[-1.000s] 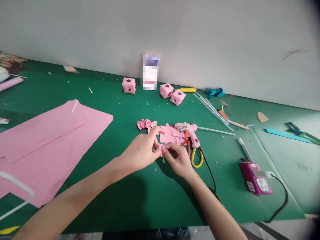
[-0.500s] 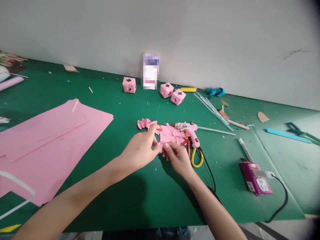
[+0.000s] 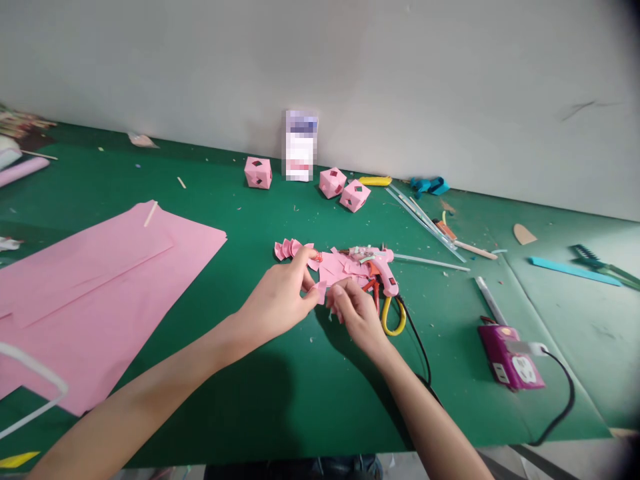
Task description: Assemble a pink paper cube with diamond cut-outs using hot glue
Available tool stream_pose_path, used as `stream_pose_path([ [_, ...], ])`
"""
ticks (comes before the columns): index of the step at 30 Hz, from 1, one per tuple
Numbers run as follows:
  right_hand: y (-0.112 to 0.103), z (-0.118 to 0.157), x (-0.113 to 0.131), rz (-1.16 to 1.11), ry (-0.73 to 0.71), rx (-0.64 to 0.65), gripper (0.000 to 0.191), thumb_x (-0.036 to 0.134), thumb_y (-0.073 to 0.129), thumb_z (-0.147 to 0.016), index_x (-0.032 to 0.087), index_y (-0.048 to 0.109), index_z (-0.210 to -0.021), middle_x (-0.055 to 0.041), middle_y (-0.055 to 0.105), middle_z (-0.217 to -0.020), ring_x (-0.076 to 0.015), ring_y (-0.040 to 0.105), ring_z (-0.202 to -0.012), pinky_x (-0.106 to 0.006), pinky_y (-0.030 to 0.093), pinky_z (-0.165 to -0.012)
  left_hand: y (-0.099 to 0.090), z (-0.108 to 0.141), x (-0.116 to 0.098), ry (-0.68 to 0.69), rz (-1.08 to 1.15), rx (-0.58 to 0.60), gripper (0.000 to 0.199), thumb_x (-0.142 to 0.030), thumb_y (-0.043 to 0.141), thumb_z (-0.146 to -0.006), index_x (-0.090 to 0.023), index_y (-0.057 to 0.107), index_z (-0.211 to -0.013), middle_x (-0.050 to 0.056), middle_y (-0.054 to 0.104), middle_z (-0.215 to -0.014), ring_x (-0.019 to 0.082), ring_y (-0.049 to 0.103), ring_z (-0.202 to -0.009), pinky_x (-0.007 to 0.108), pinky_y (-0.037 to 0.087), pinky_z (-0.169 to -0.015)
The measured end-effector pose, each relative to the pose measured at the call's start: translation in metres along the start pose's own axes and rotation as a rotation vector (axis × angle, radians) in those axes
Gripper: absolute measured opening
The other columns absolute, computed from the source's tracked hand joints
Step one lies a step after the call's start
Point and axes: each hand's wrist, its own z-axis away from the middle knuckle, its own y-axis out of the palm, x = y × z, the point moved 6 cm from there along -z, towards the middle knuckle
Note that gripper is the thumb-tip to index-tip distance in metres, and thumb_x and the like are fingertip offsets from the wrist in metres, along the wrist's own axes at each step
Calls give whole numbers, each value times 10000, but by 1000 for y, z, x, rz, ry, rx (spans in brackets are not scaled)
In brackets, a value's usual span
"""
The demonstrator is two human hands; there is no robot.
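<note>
Between its thumb and fingers my left hand (image 3: 280, 293) pinches a small pink paper piece (image 3: 321, 292). Just right of that piece is my right hand (image 3: 356, 310), its fingers drawn together; whatever they hold is too small to name. Behind both hands lies a pile of pink paper pieces (image 3: 337, 268), with several curled pink pieces (image 3: 287, 249) at its left. A pink glue gun (image 3: 384, 270) rests at the pile's right side, its nozzle pointing left. Beside my right hand is a yellow scissor handle (image 3: 395, 320).
Large pink sheets (image 3: 125, 287) cover the left of the green table (image 3: 225, 413). Pink paper polyhedra (image 3: 258, 173) stand near the wall. At the right are a purple power socket (image 3: 515, 357) with a black cord, a blue strip (image 3: 575, 271) and loose sticks.
My right hand's fingertips have drawn slightly right and down, away from the small pink piece. My left hand still pinches that piece in nearly the same place.
</note>
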Motion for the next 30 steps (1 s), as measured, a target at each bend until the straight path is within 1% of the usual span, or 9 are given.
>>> stream_pose_path([
  [4, 6, 1, 0, 21, 7, 16, 330, 535, 657, -933, 209, 650, -880, -9, 650, -748, -146, 550, -632, -272, 414, -567, 6, 1, 1, -13, -22, 33, 506, -136, 647, -870, -206, 468, -1338, -30, 786, -852, 202, 745, -699, 318, 502, -653],
  [8, 8, 1, 0, 41, 8, 22, 300, 494, 648, -943, 204, 685, -878, -18, 680, -760, -160, 584, -666, -289, 448, -618, 9, 0, 2, -11, -40, 37, 528, -97, 632, -850, -225, 470, -1336, -27, 790, -861, 209, 757, -723, 318, 508, -655],
  [11, 8, 1, -1, 51, 21, 38, 283, 469, 633, -950, 202, 664, -862, -13, 675, -736, -153, 573, -635, -287, 436, -606, 11, -1, 3, -3, -26, 11, 521, -95, 629, -855, -219, 471, -1336, -13, 799, -881, 213, 767, -770, 324, 531, -697],
  [14, 10, 2, 0, 45, 17, 48, 305, 463, 611, -959, 206, 598, -796, 5, 630, -682, -135, 526, -594, -273, 395, -576, 13, -2, 4, 23, -4, -22, 489, -116, 617, -875, -207, 477, -1334, 1, 798, -892, 210, 765, -781, 330, 549, -712],
  [18, 6, 2, 4, 24, -22, -56, 365, 498, 629, -936, 213, 539, -728, 44, 500, -609, -114, 424, -561, -257, 330, -541, 14, 0, 4, 46, 65, -66, 443, -154, 610, -901, -208, 487, -1323, 17, 794, -935, 202, 762, -816, 336, 584, -741],
  [21, 6, 3, 3, -49, 0, -103, 417, 560, 642, -918, 209, 543, -716, 41, 511, -599, -107, 419, -543, -251, 330, -525, 14, 0, 4, 60, 145, -91, 414, -195, 623, -911, -215, 498, -1305, 41, 792, -1015, 206, 764, -902, 337, 609, -769],
  [23, 9, 3, 0, -114, 41, -85, 444, 600, 646, -909, 209, 546, -724, 33, 544, -599, -104, 439, -521, -246, 347, -509, 14, -1, 4, 61, 192, -106, 410, -197, 624, -908, -214, 501, -1299, 44, 789, -1018, 204, 763, -916, 332, 618, -768],
  [26, 15, 3, -2, -168, 82, -32, 450, 638, 647, -901, 218, 555, -767, 31, 571, -618, -110, 473, -508, -244, 383, -491, 15, -2, 6, 60, 228, -131, 395, -176, 612, -904, -211, 507, -1283, 29, 786, -956, 196, 761, -891, 331, 622, -769],
  [30, 18, 4, 1, -153, 57, 0, 445, 638, 638, -911, 224, 545, -778, 40, 553, -641, -107, 477, -512, -239, 399, -490, 18, -3, 9, 53, 246, -136, 386, -160, 598, -907, -210, 513, -1280, 25, 789, -936, 191, 762, -878, 329, 623, -778],
])
